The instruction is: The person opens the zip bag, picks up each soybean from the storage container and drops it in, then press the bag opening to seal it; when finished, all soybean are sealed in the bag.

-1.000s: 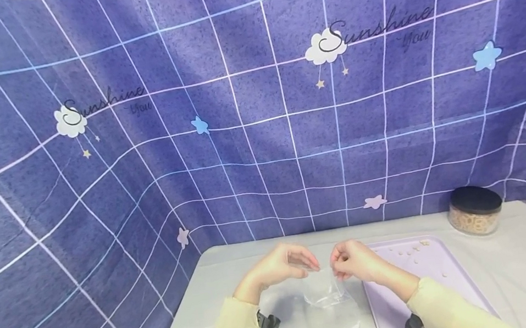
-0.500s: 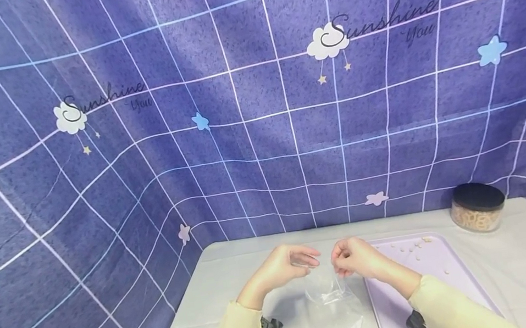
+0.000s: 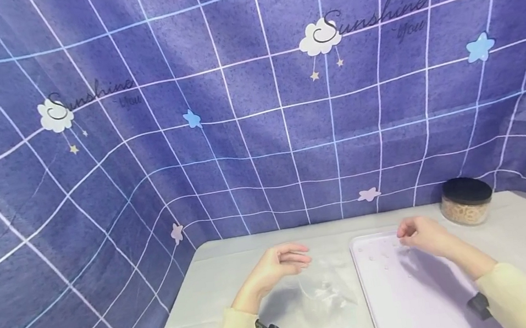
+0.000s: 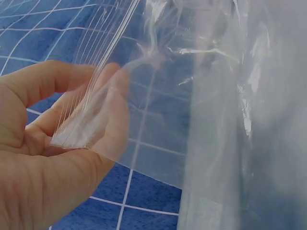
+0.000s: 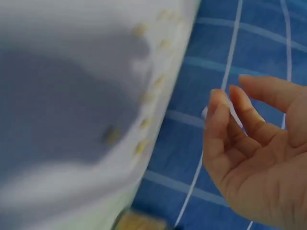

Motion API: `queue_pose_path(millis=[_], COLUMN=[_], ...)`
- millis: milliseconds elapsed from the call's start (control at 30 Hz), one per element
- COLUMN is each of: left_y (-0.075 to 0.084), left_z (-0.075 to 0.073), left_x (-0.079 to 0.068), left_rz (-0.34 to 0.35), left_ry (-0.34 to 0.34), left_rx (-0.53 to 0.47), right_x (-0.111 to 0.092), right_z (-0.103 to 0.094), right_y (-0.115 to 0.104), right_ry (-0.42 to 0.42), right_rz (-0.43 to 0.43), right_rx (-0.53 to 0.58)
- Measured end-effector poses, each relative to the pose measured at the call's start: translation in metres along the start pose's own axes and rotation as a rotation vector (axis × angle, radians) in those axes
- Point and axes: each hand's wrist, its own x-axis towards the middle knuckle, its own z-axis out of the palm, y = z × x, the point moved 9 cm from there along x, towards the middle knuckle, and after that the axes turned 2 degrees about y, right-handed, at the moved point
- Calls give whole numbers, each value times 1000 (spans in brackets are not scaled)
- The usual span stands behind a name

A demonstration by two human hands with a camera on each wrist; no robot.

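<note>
Right hand (image 3: 423, 237) to tray (image 3: 401, 301), "Sunshine" (image 3: 377, 20) behind

Curtain (image 3: 259, 131), back side: "Sunshine" (image 3: 380, 19) in dark cursive, with a smaller "You" (image 3: 410, 28) under its right end; it stands above the right half of the bench's (image 3: 204, 285) back edge.
Back-side cloud (image 3: 319, 40): white, printed; the capital S runs over it.
Curtain, left side: the same two words, "Sunshine" (image 3: 90, 94) over "You" (image 3: 130, 100), left of the bench's back left corner and higher.
Left-side cloud (image 3: 55, 117): white too, likewise crossed by the S.
</note>
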Motion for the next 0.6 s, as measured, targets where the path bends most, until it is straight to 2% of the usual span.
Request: queue_pose_path(millis=[100, 200, 300, 500, 600], left_y=[-4, -5, -6, -5, -6], left_z=[-8, -15, -16, -10, -8], left_x=[-8, -14, -15, -8, -5], left_rz=[-12, -18, -21, -16, -27], left_ry=[32, 55, 51, 36, 50], left_rx=[21, 36, 39, -2, -16], right_x=[-2, -2, -4, -15, -18], right_z=[3, 18, 32, 46, 49], right_y=[11, 11, 8, 7, 8], right_ry=[-23, -88, -136, -202, -199], right_rz=[-32, -74, -79, 9, 17], right_rx=[-90, -117, -139, -176, -200])
